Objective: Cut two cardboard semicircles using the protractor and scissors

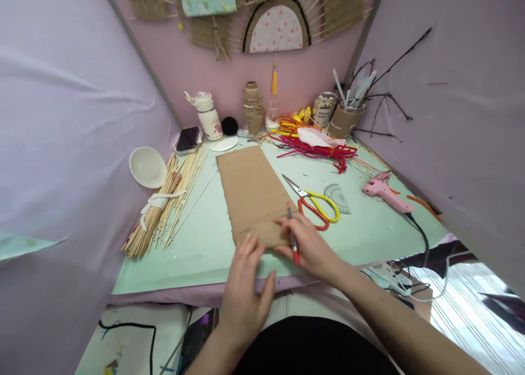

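Centrally, a long piece of brown cardboard point(254, 189) lies flat on a pale green counter point(188, 268), its near end close to the front edge. A crease or a second layer crosses that near end; which one is unclear. The left hand point(246, 287) is spread, fingertips resting on the near left corner, thumb held apart. The right hand point(309, 246) grips a red and dark pen point(293, 241) and touches the near right part of the cardboard.

Just right of the cardboard are scissors point(302, 193) with one red and one yellow handle, then a clear protractor point(338, 198) and, farther right, a pink glue gun point(388, 194). To the left lie thin wooden sticks point(158, 216), some tied with white cord, beside a white scalloped dish point(147, 167). Behind the cardboard stand a white bottle point(209, 121) and a twine spool point(253, 110); red and orange strips point(318, 148) lie heaped to their right.
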The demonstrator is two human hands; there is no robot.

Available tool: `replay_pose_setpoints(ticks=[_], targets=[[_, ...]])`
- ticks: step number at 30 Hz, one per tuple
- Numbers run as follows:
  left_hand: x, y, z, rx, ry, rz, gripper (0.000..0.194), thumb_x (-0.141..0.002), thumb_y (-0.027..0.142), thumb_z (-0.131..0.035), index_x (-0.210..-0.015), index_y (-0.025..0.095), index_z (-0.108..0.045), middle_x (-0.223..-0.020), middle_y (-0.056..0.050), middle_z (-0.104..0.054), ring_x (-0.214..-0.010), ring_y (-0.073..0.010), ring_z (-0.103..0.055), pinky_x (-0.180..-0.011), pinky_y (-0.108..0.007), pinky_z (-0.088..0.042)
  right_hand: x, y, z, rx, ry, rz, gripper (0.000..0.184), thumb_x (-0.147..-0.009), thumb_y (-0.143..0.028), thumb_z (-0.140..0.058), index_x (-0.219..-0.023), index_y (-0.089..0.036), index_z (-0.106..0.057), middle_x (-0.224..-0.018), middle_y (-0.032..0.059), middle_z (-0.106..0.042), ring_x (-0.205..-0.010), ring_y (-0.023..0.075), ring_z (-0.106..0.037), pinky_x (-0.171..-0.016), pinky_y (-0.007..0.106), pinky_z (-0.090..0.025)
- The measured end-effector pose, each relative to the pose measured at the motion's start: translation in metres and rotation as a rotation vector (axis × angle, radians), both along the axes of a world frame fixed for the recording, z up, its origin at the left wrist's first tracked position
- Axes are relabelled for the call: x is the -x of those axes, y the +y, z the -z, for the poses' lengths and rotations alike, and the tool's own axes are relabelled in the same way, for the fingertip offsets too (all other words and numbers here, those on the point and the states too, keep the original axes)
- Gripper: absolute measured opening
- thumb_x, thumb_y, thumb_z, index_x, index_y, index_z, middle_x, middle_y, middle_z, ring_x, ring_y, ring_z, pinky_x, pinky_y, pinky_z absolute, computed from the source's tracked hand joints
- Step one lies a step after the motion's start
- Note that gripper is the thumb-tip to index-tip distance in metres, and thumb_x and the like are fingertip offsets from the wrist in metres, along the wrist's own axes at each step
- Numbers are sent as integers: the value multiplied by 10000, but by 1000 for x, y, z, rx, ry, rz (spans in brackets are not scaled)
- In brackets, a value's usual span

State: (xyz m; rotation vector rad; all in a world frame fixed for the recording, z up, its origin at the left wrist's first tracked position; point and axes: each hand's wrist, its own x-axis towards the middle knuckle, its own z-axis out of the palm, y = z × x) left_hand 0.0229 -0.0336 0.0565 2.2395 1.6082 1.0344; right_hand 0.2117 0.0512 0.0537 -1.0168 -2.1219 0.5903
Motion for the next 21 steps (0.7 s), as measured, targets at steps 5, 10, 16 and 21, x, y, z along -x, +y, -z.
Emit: replay_pose_setpoints(ticks=[5,10,16,21], targets=[[38,21,-12,212,-651,-296,389,-865,317,-571,-1234,212,-510,-1456,-137,-437,-1362,-267,-406,-1093,-469,-397,-54,59,-12,-47,-39,510,304,-801,-358,-683,-947,-235,-446,-1162,148,-629,-1030,323,-573,-835,448,-446],[60,44,-30,525,-1238,-328,298,-776,323,-678,-1032,184,-619,-1345,-126,-536,-1305,-308,-470,-1010,-466,-481,-74,110,-14,45,-311,718,348,-800,-428,-647,-991,-200,-468,-939,125,-643,-899,324,-585,-708,380,-417],[64,50,-40,626,-1453,-322,216,-760,226,-695,-968,183,-656,-1306,-119,-556,-1296,-299,-470,-1011,-479,-470,-39,94,-10,8,-268,559,300,-839,-397,-606,-1018,-198,-469,-979,126,-629,-910,306,-586,-752,373,-405],[62,59,-44,659,-1445,-347,189,-790,166,-647,-978,189,-644,-1369,-112,-502,-1267,-290,-494,-911,-485,-533,-8,73,0,51,-253,369,251,-820,-303,-617,-1008,-218,-474,-949,71,-633,-891,253,-605,-740,325,-434]])
